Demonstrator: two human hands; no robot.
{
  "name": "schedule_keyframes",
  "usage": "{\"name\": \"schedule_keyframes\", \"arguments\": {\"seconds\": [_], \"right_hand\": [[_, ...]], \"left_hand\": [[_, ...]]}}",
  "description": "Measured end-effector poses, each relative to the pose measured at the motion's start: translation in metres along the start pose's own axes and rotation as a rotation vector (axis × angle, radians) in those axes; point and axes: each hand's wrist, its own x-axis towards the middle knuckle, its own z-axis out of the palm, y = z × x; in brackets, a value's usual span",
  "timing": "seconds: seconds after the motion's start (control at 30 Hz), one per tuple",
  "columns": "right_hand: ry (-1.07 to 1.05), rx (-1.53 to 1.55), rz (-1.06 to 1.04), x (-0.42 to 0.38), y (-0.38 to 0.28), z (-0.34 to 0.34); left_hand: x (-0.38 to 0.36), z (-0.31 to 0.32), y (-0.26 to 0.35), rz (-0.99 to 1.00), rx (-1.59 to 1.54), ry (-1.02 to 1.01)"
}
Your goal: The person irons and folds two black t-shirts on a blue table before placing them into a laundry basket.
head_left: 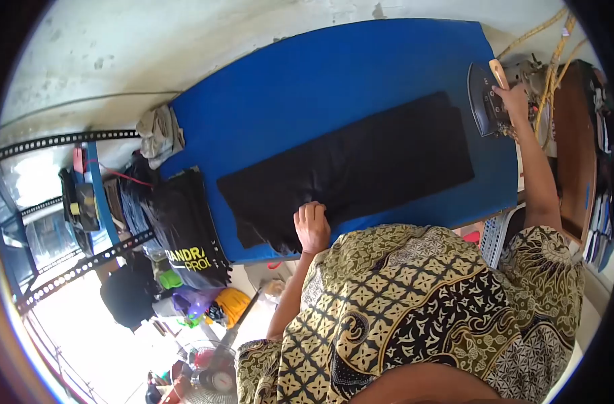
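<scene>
A long black folded garment (pixel 361 161), shaped like trousers laid lengthwise, lies slantwise on a blue-covered ironing table (pixel 334 74). My left hand (pixel 312 227) is at its near edge, fingers curled over the cloth, with creases running from the fingertips; the thumb is hidden. At the table's right end, past the garment, my right hand (pixel 514 101) grips an iron (pixel 481 101) by its light wooden handle. The iron's dark pointed body sits beside the garment's right end, apart from it.
A crumpled grey cloth (pixel 160 135) sits at the table's left corner. Black garments (pixel 186 222) with yellow lettering hang on a metal rack at left. Below stands a fan (pixel 216 380). Yellowish cords (pixel 553 74) hang beside the iron, near a brown cabinet (pixel 575 148).
</scene>
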Motion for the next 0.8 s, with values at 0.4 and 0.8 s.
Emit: {"name": "schedule_keyframes", "arguments": {"seconds": [0.4, 0.8], "right_hand": [[-0.816, 0.401, -0.332, -0.225, -0.144, -0.03], [-0.8, 0.402, -0.409, -0.302, -0.165, 0.014]], "left_hand": [[-0.03, -0.015, -0.024, 0.187, -0.262, 0.121], [-0.066, -0.06, -0.075, -0.199, -0.204, 0.393]]}}
